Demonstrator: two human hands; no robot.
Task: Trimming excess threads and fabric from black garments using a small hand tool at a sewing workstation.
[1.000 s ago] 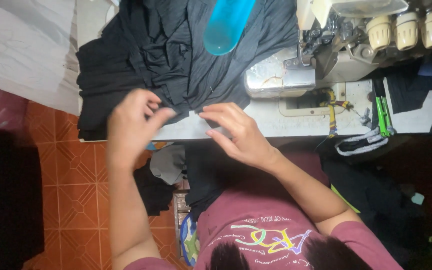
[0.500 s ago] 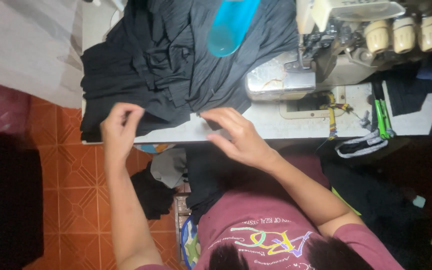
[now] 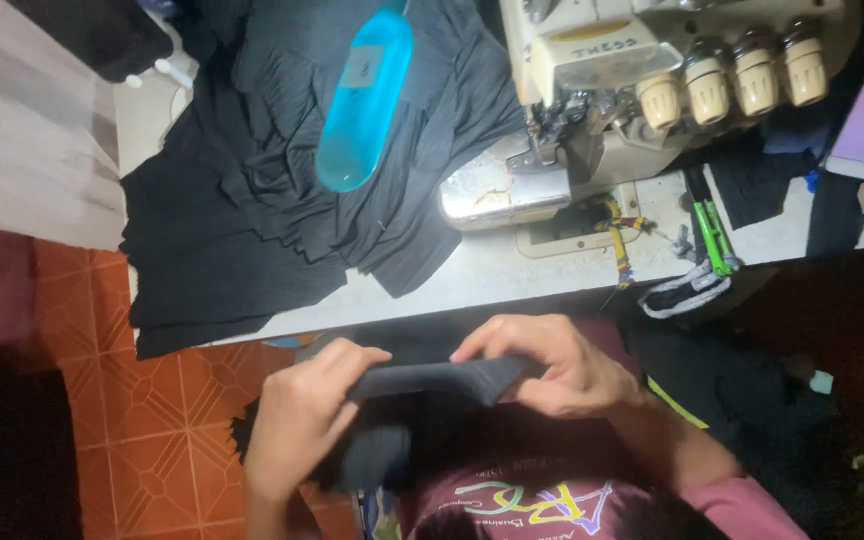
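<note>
My left hand (image 3: 302,420) and my right hand (image 3: 542,362) hold a dark strip of fabric (image 3: 432,378) stretched between them, just in front of my chest and below the table's front edge. Each hand pinches one end of the strip. More dark cloth hangs from under my left hand. A pile of black pleated fabric (image 3: 282,200) lies on the white table (image 3: 492,275), draping over its left edge.
A beige sewing machine (image 3: 612,90) with several thread cones stands at the back right. A blue translucent bottle (image 3: 364,100) lies on the black pile. Green-handled snips (image 3: 714,235) rest right of the machine. Orange floor tiles (image 3: 142,440) show at the lower left.
Both hands have left the black pile on the table and pulled back toward my body, now gripping a dark fabric strip between them. The view has moved closer to the table.
</note>
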